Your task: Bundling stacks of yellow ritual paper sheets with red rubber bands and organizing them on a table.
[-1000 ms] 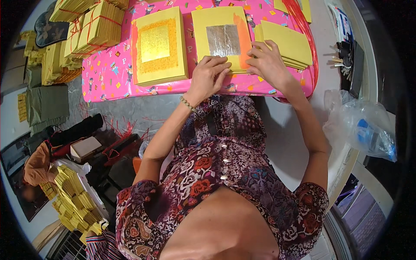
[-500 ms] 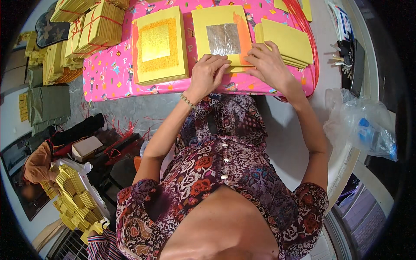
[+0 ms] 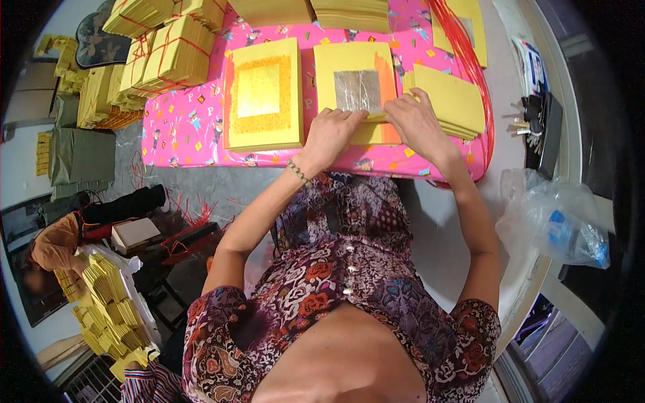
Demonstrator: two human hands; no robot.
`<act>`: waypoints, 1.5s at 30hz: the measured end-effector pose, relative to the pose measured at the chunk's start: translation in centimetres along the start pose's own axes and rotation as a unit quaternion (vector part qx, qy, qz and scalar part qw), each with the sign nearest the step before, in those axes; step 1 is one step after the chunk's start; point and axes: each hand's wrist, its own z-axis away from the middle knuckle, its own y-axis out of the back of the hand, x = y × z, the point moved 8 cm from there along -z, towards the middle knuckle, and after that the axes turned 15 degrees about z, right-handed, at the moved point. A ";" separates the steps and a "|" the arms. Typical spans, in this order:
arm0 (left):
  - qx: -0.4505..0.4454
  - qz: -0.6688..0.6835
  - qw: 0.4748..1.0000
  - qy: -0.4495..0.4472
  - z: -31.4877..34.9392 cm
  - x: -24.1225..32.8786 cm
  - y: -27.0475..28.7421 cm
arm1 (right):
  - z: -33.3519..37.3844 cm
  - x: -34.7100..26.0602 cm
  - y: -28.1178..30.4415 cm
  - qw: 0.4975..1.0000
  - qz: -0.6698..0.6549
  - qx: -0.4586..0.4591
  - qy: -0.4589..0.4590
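Note:
A yellow paper sheet with a silver foil square (image 3: 356,89) and an orange stripe down its right side lies in front of me on the pink table. Its near edge is turned up into a narrow fold that meets the bottom of the foil. My left hand (image 3: 334,136) pinches this fold at the left, fingertips pressed together. At the right end my right hand (image 3: 422,126) grips the same fold between thumb and fingers. Below the fold, yellow paper (image 3: 375,136) underneath shows. To the left sits a stack of yellow sheets with a gold square (image 3: 259,90).
Folded yellow papers (image 3: 449,101) lie right of my hands, beside red strings (image 3: 485,114). Tied yellow bundles (image 3: 176,57) are piled at the far left of the patterned pink tablecloth (image 3: 181,138). A clear plastic bag (image 3: 561,218) hangs at the right. More folded yellow papers (image 3: 111,302) rest at lower left.
Both hands have moved away from me along the sheet, carrying the fold up to the foil's lower edge. More paper shows beneath it. The whole view has shifted, revealing further stacks at the back.

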 end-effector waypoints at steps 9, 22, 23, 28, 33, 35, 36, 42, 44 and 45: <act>0.020 0.047 0.995 0.087 -3.6 -0.6 3.3 | -4.8 3.8 1.0 0.992 -0.094 -0.032 -0.073; 0.073 0.000 0.997 0.022 -3.0 -0.2 -1.8 | -10.9 9.8 -5.8 0.975 -0.186 -0.071 -0.098; 0.077 0.001 0.997 0.027 -3.1 -0.4 -2.1 | -10.9 10.0 -6.5 0.977 -0.170 -0.084 -0.097; 0.082 -0.003 0.996 0.046 -3.5 -1.4 -2.3 | -12.2 10.5 -6.6 0.979 -0.138 -0.116 -0.093; 0.082 -0.002 0.995 0.049 -3.9 -1.7 -2.1 | -14.4 10.7 -7.6 0.982 -0.133 -0.095 -0.091; 0.081 0.007 0.996 0.044 -3.8 -1.9 -2.0 | -15.0 9.9 -7.3 0.981 -0.141 -0.108 -0.083; 0.082 0.007 0.996 0.044 -3.9 -1.9 -2.0 | -15.1 9.8 -7.4 0.979 -0.147 -0.121 -0.079; 0.073 0.009 0.996 0.041 -4.3 -2.1 -2.1 | -15.1 10.1 -7.9 0.984 -0.138 -0.092 -0.071; 0.072 0.004 0.996 0.045 -4.5 -2.4 -2.0 | -15.1 10.1 -7.8 0.983 -0.134 -0.099 -0.071; 0.072 0.004 0.996 0.045 -4.6 -2.5 -2.0 | -15.1 10.1 -7.9 0.983 -0.129 -0.104 -0.073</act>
